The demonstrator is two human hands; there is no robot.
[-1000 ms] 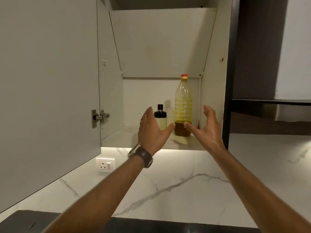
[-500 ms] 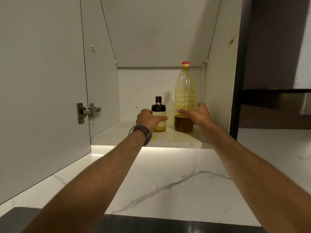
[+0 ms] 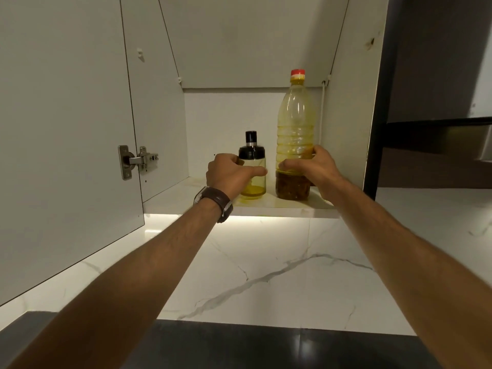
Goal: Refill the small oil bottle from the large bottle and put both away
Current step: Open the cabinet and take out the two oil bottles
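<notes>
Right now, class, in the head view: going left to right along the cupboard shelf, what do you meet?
Door hinge → left hand → small oil bottle → large bottle → right hand.

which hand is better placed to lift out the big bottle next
Right. The right hand already grips the large bottle at its lower body; the left hand holds the small bottle beside it.

Open cabinet door (image 3: 61, 129), metal hinge (image 3: 135, 161), marble backsplash (image 3: 279, 267), seemingly dark counter (image 3: 239, 347).
</notes>
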